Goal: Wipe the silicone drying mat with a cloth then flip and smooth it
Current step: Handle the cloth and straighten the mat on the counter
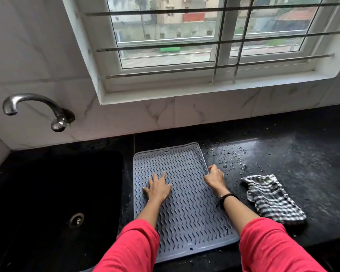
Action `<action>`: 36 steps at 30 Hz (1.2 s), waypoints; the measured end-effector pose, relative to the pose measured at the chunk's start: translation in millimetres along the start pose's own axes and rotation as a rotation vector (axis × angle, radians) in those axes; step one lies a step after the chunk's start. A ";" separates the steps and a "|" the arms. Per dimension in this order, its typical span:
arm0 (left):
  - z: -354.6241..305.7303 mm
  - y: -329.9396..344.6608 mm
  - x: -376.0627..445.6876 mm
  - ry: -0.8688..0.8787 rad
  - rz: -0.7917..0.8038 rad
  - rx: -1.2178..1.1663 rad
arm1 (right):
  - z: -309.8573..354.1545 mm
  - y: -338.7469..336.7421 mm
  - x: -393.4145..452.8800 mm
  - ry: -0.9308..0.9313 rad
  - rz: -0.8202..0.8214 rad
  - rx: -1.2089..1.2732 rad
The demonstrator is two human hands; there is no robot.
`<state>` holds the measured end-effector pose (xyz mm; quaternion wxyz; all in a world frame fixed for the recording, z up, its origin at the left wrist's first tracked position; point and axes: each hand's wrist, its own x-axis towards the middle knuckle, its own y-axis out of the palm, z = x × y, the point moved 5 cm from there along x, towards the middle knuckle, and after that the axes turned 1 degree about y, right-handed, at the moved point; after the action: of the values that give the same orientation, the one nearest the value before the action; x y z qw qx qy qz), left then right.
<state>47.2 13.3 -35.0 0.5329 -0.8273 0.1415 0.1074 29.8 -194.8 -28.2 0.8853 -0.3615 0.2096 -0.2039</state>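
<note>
A grey silicone drying mat (185, 205) with wavy ridges lies flat on the black counter, ridged side up. My left hand (158, 188) rests palm down on its left half, fingers spread. My right hand (214, 178) pinches the mat's right edge about midway along, fingers closed on the rim. A black-and-white checked cloth (272, 199) lies crumpled on the counter to the right of the mat, apart from both hands.
A black sink (53, 203) sits left of the mat, with a chrome tap (35, 108) on the tiled wall above. Water droplets (232, 160) dot the black counter (302, 154) right of the mat. A barred window stands behind.
</note>
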 end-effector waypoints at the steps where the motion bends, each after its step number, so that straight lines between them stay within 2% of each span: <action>1: 2.3 -0.1 0.1 -0.014 -0.007 0.000 | -2.7 -2.4 1.9 -0.029 -0.011 -0.055; 8: -0.8 7.5 -2.1 -0.037 0.024 0.016 | -7.5 -12.2 13.0 -0.184 -0.032 -0.125; 12: -1.5 10.7 -4.2 -0.038 0.070 0.062 | -5.3 1.4 2.0 -0.353 -0.014 -0.454; 15: -4.3 12.1 -3.8 -0.034 0.059 0.106 | -0.4 -2.4 -1.4 -0.394 -0.002 -0.625; 18: -23.3 17.8 -3.6 0.061 0.014 0.216 | 1.1 -10.4 -1.6 -0.406 0.105 -0.711; 21: -55.9 26.3 -4.7 0.200 -0.005 0.330 | -4.8 -20.5 -5.0 -0.372 0.211 -0.659; 25: -107.8 47.4 -2.9 0.378 0.026 0.405 | -24.3 -52.4 -6.8 -0.333 0.159 -0.594; 30: -173.4 78.7 -9.1 0.625 0.043 0.434 | -62.2 -102.0 -5.3 -0.133 0.069 -0.552; 32: -193.5 92.5 -16.5 0.676 0.050 0.418 | -80.2 -116.2 -9.0 -0.029 0.056 -0.492; 36: -214.6 119.3 -32.3 0.729 0.088 0.398 | -120.7 -117.4 -17.7 0.092 0.157 -0.386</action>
<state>-18.9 -225.4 -38.2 0.5923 -0.6853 0.3740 -0.1991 -72.1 -329.6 -17.6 0.8024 -0.4970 0.3126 -0.1066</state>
